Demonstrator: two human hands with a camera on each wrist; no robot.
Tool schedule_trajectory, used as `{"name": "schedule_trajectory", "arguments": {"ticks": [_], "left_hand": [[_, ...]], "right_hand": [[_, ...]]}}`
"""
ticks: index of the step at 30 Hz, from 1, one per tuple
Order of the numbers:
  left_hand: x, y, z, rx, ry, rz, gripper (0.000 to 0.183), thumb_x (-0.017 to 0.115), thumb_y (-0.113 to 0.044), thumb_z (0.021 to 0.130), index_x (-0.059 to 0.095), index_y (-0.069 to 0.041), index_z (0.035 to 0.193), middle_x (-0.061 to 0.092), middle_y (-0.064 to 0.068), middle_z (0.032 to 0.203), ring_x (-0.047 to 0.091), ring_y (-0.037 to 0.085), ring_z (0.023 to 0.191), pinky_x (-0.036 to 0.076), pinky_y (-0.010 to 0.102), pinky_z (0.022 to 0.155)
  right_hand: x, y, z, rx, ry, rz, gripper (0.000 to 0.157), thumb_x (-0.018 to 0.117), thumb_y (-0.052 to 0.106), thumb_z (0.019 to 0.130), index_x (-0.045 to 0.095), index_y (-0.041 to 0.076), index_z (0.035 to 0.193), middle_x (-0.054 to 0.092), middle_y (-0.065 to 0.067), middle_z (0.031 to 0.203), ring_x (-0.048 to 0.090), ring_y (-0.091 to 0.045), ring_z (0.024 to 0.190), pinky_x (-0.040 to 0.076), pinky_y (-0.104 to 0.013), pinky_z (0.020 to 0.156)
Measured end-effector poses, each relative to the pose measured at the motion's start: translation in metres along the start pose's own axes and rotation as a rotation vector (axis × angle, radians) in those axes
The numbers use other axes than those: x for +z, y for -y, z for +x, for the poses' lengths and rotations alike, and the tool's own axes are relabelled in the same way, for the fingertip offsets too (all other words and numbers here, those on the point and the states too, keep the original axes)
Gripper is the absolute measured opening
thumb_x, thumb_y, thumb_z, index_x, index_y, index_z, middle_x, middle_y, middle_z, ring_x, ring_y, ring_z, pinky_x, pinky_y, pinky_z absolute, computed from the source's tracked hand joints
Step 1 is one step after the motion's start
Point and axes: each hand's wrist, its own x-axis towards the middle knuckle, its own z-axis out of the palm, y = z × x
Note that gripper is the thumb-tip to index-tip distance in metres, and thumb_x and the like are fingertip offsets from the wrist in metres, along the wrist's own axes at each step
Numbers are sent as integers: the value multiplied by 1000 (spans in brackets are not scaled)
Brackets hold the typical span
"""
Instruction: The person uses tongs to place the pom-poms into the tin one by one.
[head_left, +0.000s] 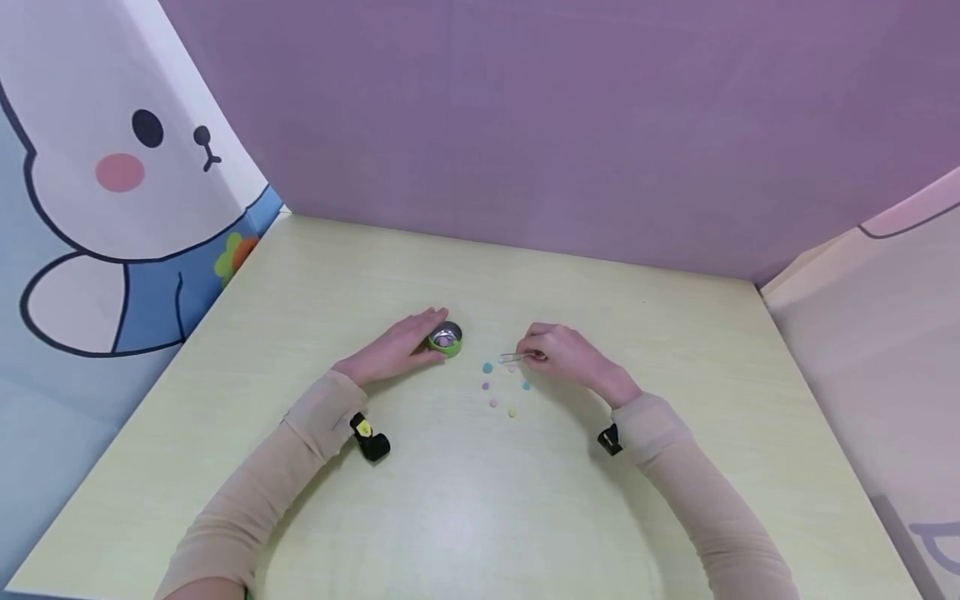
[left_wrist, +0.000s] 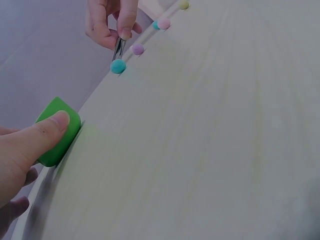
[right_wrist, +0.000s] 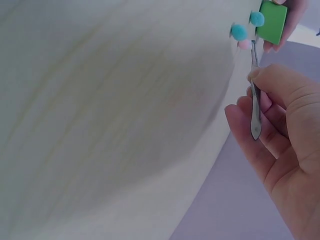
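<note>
My left hand [head_left: 396, 347] holds a small green bowl [head_left: 454, 349] from its left side, thumb pressed to the near wall in the left wrist view. The bowl has a shiny metal inside, and pinkish-purple pompoms [head_left: 445, 341] lie in it. To the right, my right hand [head_left: 564, 353] pinches metal tweezers [right_wrist: 255, 107] between thumb and fingers. The tweezers' tips point left, close to a blue pompom [head_left: 487, 367]; I cannot tell whether they touch it. Below the tweezers is a pale pink pompom [head_left: 512, 368].
Loose on the pale tabletop [head_left: 450, 500] lie a purple pompom [head_left: 485, 386], a pink pompom [head_left: 493, 403], a yellow pompom [head_left: 512, 413] and a teal pompom [head_left: 527, 386]. A purple panel [head_left: 525, 125] stands along the table's far edge, with printed panels at both sides.
</note>
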Motion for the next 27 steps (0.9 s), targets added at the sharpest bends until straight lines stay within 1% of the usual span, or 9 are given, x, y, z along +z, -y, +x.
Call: {"name": "schedule_trajectory", "arguments": {"ticks": [8, 18, 27], "left_hand": [[2, 1, 0, 6, -5, 10, 82, 62, -41, 97, 19, -9, 159, 22, 17, 164, 23, 35, 153, 19, 54, 126], [3, 0, 1, 7, -5, 14, 82, 62, -42, 97, 19, -9, 159, 23, 18, 164, 24, 34, 153, 18, 53, 127], [4, 1, 2, 20, -10, 6, 81, 61, -42, 97, 20, -10, 158, 23, 18, 164, 24, 34, 153, 19, 52, 127]], "right_hand": [[1, 3, 0, 11, 18, 18, 15, 70, -1, 86, 78, 6, 96, 71, -5, 91, 64, -11, 76, 57, -21, 67], [2, 3, 1, -23, -1, -6, 14, 71, -3, 84, 78, 4, 94, 71, -5, 89, 64, -11, 75, 58, -22, 66], [4, 2, 0, -10, 9, -1, 16, 68, -3, 87, 78, 7, 96, 71, -4, 90, 65, -12, 78, 58, -23, 69]]}}
